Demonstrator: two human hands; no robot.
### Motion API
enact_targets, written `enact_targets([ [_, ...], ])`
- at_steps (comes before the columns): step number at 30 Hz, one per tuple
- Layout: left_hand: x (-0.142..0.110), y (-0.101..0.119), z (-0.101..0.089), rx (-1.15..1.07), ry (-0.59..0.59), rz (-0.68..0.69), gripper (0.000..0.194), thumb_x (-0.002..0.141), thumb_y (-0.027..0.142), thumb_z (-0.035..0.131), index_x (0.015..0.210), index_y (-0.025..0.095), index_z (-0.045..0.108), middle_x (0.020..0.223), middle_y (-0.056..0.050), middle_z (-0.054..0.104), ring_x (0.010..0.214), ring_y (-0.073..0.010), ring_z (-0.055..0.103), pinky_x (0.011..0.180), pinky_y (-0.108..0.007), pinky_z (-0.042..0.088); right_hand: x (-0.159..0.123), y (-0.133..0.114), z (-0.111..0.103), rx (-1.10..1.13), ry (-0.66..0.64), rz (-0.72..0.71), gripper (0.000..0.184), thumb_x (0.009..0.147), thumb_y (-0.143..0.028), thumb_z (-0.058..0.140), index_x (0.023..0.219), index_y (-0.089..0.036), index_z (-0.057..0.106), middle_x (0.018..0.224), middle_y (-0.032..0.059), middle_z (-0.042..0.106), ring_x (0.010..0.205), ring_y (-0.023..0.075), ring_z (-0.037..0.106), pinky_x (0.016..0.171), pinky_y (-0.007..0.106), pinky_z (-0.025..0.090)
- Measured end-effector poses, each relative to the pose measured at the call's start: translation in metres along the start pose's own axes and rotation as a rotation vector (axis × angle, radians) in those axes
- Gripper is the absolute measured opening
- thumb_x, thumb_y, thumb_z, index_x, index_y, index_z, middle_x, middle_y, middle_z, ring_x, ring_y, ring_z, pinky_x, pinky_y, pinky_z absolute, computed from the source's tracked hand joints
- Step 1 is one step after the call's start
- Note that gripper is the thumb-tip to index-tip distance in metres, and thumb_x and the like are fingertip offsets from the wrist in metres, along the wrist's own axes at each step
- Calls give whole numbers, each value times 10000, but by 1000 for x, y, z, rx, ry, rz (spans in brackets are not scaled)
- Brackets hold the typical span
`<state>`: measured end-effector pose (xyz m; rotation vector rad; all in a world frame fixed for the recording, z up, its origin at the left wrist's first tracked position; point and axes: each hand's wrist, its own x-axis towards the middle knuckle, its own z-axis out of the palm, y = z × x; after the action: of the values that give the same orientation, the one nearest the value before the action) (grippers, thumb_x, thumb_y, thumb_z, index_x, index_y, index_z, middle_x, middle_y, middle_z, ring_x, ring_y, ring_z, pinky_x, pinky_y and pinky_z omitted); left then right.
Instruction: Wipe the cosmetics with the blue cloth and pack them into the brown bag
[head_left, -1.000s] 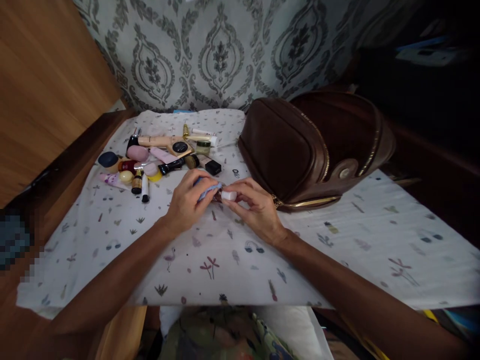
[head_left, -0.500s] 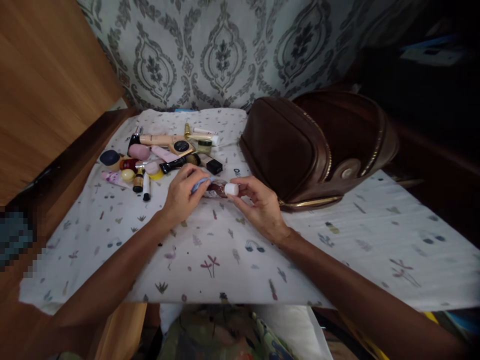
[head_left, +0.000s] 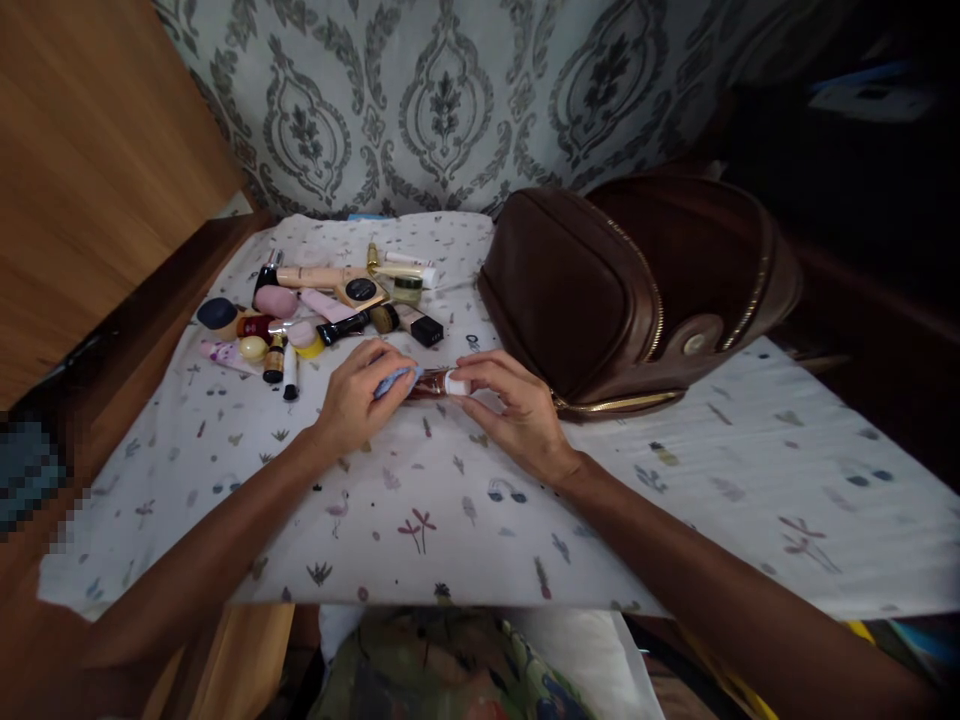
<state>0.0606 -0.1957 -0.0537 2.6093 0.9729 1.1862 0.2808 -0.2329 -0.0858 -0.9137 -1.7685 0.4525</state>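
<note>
A small reddish-brown bottle (head_left: pixel 430 384) with a white cap (head_left: pixel 455 384) lies on its side between my two hands, low over the cloth. My left hand (head_left: pixel 366 390) is closed on a crumpled blue wipe (head_left: pixel 396 381), which it presses against the bottle's left end. With thumb and fingers, my right hand (head_left: pixel 514 410) pinches the white cap at the other end. The bottle's left end is hidden by the wipe and fingers. Just beyond the left hand lies a black-capped tube (head_left: pixel 426 330).
Several cosmetics lie at the back left, among them a pink sponge (head_left: pixel 276 301), a beige tube (head_left: pixel 322 277) and a small jar (head_left: pixel 407 290). A brown leather bag (head_left: pixel 570 290) with gold zips stands at the right. A printed white cloth (head_left: pixel 465 530) covers the table.
My left hand has shifted slightly left and the blue wipe now covers more of the bottle's upper side. My right hand still holds the cap, moved slightly left.
</note>
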Motion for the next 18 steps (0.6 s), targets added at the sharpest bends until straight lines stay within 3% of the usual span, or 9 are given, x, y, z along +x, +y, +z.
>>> enact_targets([
  [10,-34,-16,-14,12,-60,-125,140,961,252,543,983,200,671,901,-48,625,852,-184,603,786,-341,504,-1,14,7,322,28,288,329,818,-435,756,1043,-206,689,1015,54,680,889,181,675,848,359,593],
  [14,-24,-4,-14,42,-49,-58,136,968,245,547,997,187,667,935,-65,621,899,-191,604,820,-349,506,1,11,6,456,-21,455,394,760,-442,794,1027,-181,668,870,31,699,780,164,668,731,318,588],
  [18,-5,19,-3,41,-7,44,128,976,238,544,1031,195,652,955,-65,622,905,-183,601,823,-339,519,4,6,6,524,-26,502,394,707,-414,829,975,-175,667,813,15,689,717,144,640,651,281,560],
])
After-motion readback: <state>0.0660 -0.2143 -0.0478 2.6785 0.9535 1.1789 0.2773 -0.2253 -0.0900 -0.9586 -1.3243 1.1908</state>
